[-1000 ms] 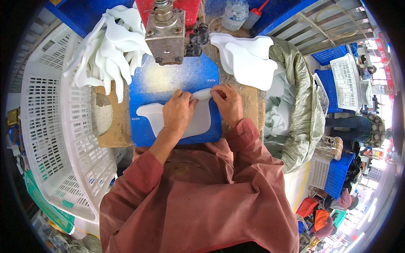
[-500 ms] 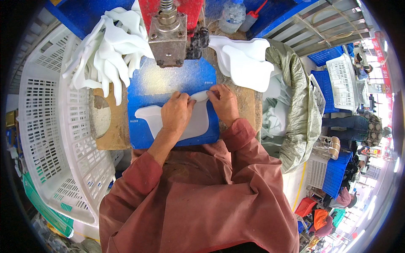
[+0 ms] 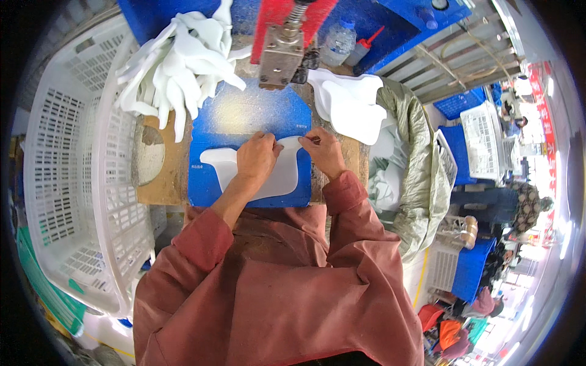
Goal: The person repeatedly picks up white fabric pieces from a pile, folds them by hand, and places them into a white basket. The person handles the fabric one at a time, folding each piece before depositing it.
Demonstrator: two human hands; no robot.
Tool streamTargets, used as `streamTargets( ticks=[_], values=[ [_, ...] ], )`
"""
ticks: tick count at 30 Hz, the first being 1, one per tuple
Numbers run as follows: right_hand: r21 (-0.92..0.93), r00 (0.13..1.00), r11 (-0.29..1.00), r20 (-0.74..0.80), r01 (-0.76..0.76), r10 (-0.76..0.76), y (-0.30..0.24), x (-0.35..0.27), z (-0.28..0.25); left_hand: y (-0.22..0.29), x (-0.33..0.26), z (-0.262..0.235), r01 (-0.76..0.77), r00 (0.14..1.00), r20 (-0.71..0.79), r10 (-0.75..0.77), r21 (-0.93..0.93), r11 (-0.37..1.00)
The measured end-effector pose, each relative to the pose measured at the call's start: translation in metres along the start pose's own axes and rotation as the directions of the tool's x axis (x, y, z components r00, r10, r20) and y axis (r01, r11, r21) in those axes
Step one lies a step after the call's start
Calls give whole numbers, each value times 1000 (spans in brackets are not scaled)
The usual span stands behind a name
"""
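Observation:
A flat white piece with curved edges and a horn-like tip at each side point(image 3: 278, 183), perhaps foam or padded cloth, lies on a blue board point(image 3: 204, 137). My left hand point(image 3: 257, 157) rests over its middle, fingers curled down at the upper edge, pressing or pinching it there. My right hand point(image 3: 325, 152) has thumb and forefinger pinched at the tip of its upper right end. Whether anything else is between those fingers is too small to tell. Just beyond the hands, a pale dusty patch point(image 3: 235, 113) marks the board.
A metal machine head point(image 3: 282, 58) hangs above the board's far edge. Similar white pieces form a heap point(image 3: 189, 61) at far left and a stack point(image 3: 351, 107) at right. A white basket point(image 3: 116, 183) stands left, an open woven sack point(image 3: 421, 177) right. Bottles point(image 3: 339, 43) stand behind.
The white piece's right end, raised and curled between my hands before, now lies flatter. My right fingers stay at its tip; my left hand stays on the upper edge. The whole view has shifted slightly.

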State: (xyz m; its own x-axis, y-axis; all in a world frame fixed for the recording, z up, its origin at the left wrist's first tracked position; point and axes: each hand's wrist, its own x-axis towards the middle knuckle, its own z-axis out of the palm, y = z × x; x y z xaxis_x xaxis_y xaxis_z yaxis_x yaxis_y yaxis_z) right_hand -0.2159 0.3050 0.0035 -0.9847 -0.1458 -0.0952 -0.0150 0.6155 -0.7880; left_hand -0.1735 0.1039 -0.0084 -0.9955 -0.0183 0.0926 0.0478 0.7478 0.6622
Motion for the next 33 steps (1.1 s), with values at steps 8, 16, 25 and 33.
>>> streamTargets(
  ticks=[8, 16, 25, 33],
  values=[
    [514, 895, 752, 382, -412, 229, 1, 4, -14, -14, -4, 12, 17, 999, -26, -20, -103, 995],
    [212, 961, 969, 269, -124, 64, -9, -8, -9, -30, -4, 12, -140, 988, -104, 115, -279, 950],
    [128, 958, 968, 165, 215, -235, -49, -38, -20, -16, -16, -50, -464, 884, -101, 457, -313, 829],
    [191, 942, 926, 25, 325, -336, -88, -60, -32, 4, -13, -109, -477, 858, -15, 514, -394, 785]
  ],
)
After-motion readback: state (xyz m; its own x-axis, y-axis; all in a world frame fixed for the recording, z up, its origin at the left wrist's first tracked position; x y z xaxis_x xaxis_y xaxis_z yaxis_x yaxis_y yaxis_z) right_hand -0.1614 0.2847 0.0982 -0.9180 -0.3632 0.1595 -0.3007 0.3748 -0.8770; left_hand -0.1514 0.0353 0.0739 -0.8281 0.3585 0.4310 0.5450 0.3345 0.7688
